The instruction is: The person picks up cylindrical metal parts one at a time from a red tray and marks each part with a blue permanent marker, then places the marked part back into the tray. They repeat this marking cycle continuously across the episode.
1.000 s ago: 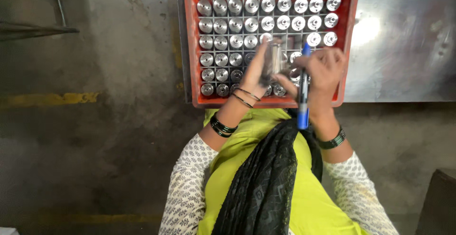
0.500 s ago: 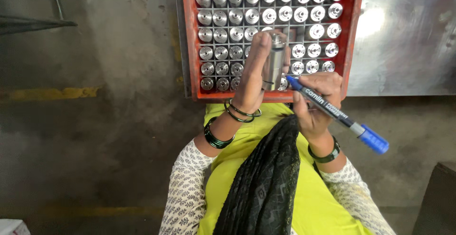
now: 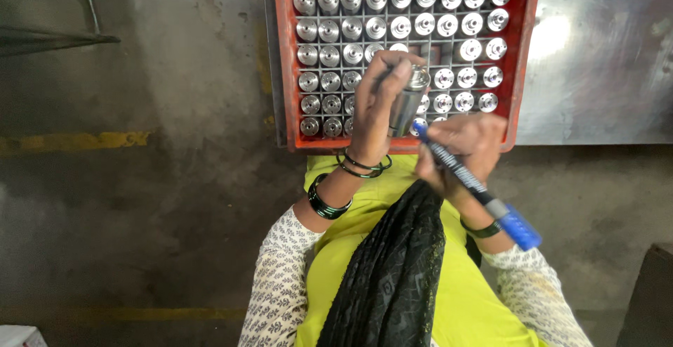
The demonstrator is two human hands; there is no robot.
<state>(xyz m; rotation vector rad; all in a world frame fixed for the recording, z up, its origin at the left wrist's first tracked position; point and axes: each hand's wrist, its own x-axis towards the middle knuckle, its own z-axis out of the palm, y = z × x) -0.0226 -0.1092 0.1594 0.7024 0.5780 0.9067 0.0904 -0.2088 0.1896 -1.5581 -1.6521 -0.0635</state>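
Closest to the camera hangs a black lacy scarf (image 3: 392,270) over a bright yellow-green top (image 3: 463,298), with white patterned sleeves (image 3: 280,284) on either side. Dark green bangles (image 3: 324,200) ring the left forearm, and thinner ones sit at the wrist.

Just beyond, the right hand (image 3: 466,147) is closed around a blue marker pen with a black barrel (image 3: 477,186). The blue cap end points back toward the body, and the tip is up at the lower end of the metal piece; whether it touches, I cannot tell. The left hand (image 3: 375,109) is wrapped around a shiny steel cylindrical part (image 3: 408,98), fingers curled over its side, holding it roughly upright above the near edge of the crate.

That red plastic crate with a grid of cells (image 3: 284,59) rests on a grey metal surface (image 3: 603,73), its near rim right at the person's chest. Rows of matching round steel parts (image 3: 399,24) stand in the cells, tops up. The two hands cover several cells in the near rows, so what is in those is hidden.

To the left is bare, stained concrete floor (image 3: 175,179) with a worn yellow painted line (image 3: 77,140) across it. A dark metal bar (image 3: 49,38) juts in at the far left.
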